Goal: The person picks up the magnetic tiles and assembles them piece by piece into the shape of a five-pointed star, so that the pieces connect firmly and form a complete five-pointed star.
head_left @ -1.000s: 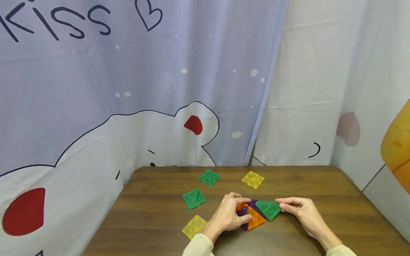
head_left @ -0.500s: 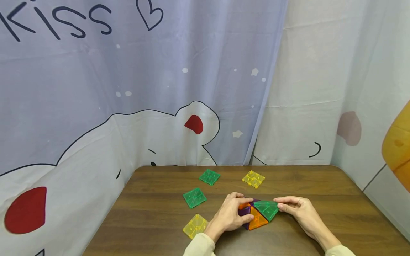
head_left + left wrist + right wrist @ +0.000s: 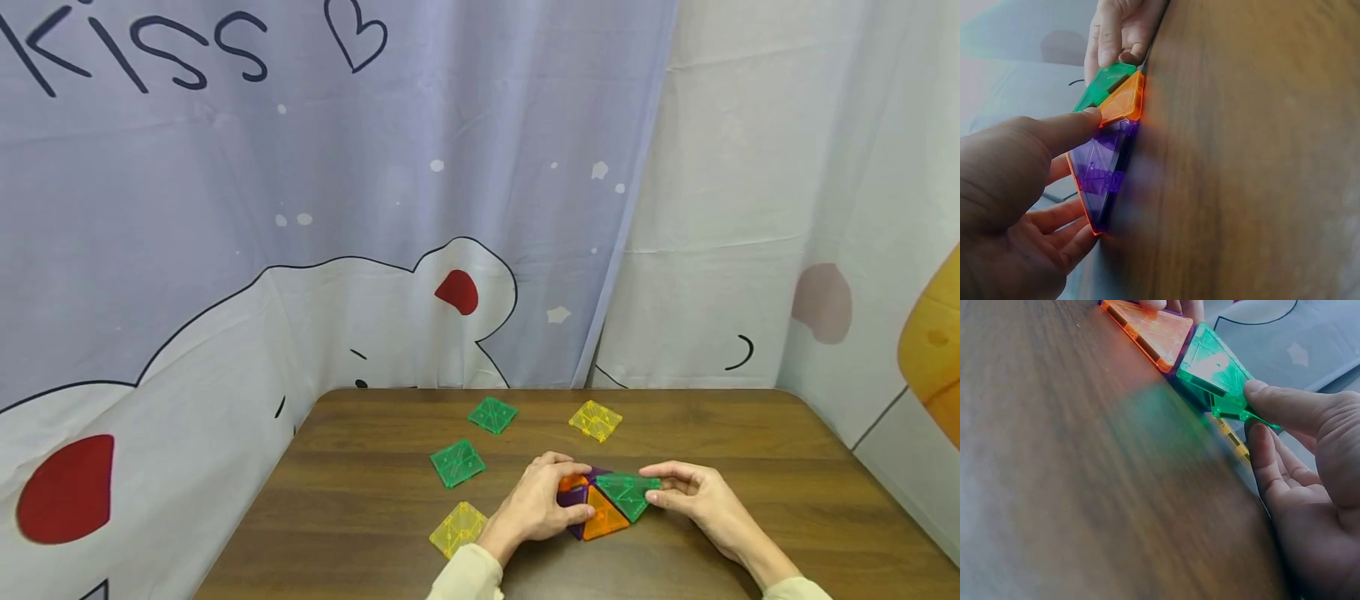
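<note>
My left hand (image 3: 536,500) grips a cluster of translucent magnetic tiles, thumb on the near side and fingers around the far side. Triangles of orange (image 3: 605,515) and purple (image 3: 1099,159) meet along their edges in it. At the cluster's right side a green triangular tile (image 3: 1213,362) lies edge to edge with an orange one. Below that tile, in the right wrist view, shows another green part (image 3: 1229,407), its end between the thumb and fingers of my right hand (image 3: 701,504). My left fingers hide the cluster's left part.
Two green square tiles (image 3: 492,415) (image 3: 457,463) lie flat to the left and back on the wooden table (image 3: 360,500). One yellow square tile (image 3: 459,529) is beside my left wrist, another yellow tile (image 3: 596,421) farther back. A printed curtain (image 3: 465,167) hangs behind the table.
The green tile has tilted slightly at the cluster's right side, and my right fingers have shifted their pinch along its outer end. My left hand keeps its grip nearly unmoved.
</note>
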Motion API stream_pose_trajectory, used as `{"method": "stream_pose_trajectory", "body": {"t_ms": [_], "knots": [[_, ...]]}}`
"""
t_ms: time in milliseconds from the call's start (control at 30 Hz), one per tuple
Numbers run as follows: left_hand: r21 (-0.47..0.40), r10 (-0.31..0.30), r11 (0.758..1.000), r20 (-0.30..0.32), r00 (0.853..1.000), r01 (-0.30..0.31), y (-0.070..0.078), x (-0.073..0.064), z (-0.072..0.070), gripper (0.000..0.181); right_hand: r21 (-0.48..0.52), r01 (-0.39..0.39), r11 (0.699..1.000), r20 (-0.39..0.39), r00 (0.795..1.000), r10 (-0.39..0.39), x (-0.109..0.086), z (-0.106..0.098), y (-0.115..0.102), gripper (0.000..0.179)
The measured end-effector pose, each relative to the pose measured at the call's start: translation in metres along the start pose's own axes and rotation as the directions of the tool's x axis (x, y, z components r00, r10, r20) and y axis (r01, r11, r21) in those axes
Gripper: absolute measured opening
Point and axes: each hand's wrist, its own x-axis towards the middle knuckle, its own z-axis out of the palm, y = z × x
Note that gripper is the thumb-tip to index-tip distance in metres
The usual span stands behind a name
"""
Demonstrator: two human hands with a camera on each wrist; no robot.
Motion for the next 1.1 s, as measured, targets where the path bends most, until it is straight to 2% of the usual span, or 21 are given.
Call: {"method": "stream_pose_trajectory", "body": {"t_ms": [200, 600, 833, 1100], "knots": [[-0.004, 0.006, 1.0, 0.022, 1.0, -0.006, -0.003, 0.001, -0.002, 0.054, -0.002, -0.007, 1.0, -0.062, 0.998, 0.007, 0.0, 0.003, -0.002, 0.046], [-0.045, -0.012, 0.999, 0.067, 0.998, 0.016, -0.007, 0.0, -0.012, 0.056, 0.016, 0.132, 0.991, -0.165, 0.978, -0.128, 0.008, 0.0, 0.003, 0.064], [-0.072, -0.03, 0.997, 0.071, 0.997, 0.035, -0.011, -0.001, -0.018, 0.063, -0.042, 0.167, 0.985, -0.236, 0.956, -0.172, 0.019, -0.008, 0.007, 0.07], [-0.085, -0.022, 0.996, 0.076, 0.997, 0.029, -0.014, 0.0, -0.023, 0.065, -0.124, 0.144, 0.982, -0.286, 0.942, -0.174, 0.037, -0.014, 0.008, 0.075]]}}
